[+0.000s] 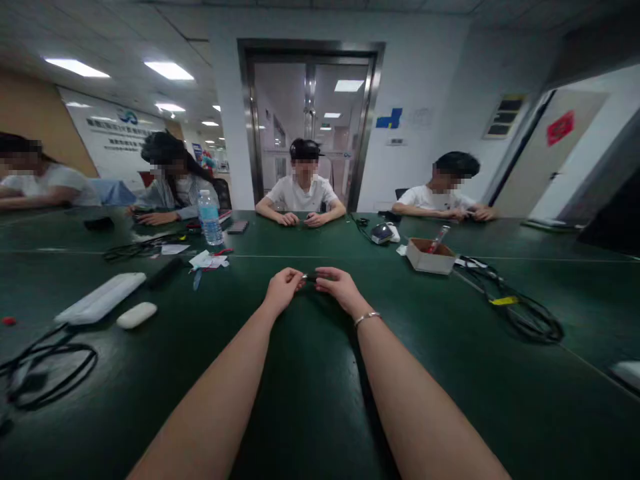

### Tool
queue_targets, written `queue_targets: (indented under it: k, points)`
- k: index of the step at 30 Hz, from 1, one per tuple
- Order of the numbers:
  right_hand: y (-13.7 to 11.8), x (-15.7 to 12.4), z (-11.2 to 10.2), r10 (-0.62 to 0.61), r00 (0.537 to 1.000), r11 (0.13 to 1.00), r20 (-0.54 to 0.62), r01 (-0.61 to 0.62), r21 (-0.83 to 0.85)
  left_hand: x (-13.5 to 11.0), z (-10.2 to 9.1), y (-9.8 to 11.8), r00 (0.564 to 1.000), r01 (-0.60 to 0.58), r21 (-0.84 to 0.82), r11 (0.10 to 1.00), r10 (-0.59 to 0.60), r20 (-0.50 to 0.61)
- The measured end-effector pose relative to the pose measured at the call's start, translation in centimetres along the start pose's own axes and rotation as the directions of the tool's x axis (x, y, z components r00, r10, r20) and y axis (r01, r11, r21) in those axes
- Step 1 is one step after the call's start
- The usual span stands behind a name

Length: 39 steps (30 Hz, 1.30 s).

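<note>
Both my hands meet over the green table, ahead of me in the middle of the view. Between them is a small dark object with a shiny silver end [309, 277]; its kind is too small to make out. My left hand [283, 292] pinches the silver end with thumb and fingertips. The dark end sits in the fingertips of my right hand [341, 291], which is closed around it. A silver bracelet [367, 317] circles my right wrist. The fingers partly hide the object.
On the left are a white case [103, 298], a white mouse [137, 315], a black cable [55, 373] and a water bottle [211, 219]. To the right, a small open box [431, 257] stands near coiled black cables [525, 317]. Several people sit across the table [305, 400].
</note>
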State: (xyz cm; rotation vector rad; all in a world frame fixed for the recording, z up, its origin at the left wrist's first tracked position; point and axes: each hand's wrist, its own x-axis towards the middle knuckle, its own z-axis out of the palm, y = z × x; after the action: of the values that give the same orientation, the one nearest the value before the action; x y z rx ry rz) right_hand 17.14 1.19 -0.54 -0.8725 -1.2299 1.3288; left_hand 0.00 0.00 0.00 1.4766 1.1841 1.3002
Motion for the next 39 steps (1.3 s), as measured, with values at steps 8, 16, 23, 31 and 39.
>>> queue_targets:
  k: [8,16,23,31,39]
  points:
    - [-0.45,-0.32,-0.03,0.031,0.999,0.999,0.024,-0.032,0.040,-0.41,-0.40,0.15,0.992,-0.100,0.298,0.949,0.117,-0.042]
    - [-0.63,-0.46,0.13,0.046,0.998,0.998,0.051,-0.048,0.036,-0.06,-0.59,-0.33,0.998,-0.032,0.289,0.957,0.044,-0.038]
    - [-0.98,-0.69,0.22,0.065,0.996,0.996,0.060,-0.069,0.053,0.00,-0.61,-0.43,0.998,0.008,0.300,0.954,0.011,-0.061]
    - [-0.96,-0.72,0.25,0.060,0.996,0.996,0.059,-0.064,0.068,-0.20,-0.57,0.10,0.996,0.039,0.348,0.937,-0.011,-0.083]
    - [-0.98,-0.74,0.36,0.059,0.997,0.996,0.052,-0.063,0.067,-0.31,-0.57,0.40,0.996,0.030,0.412,0.911,0.006,-0.087]
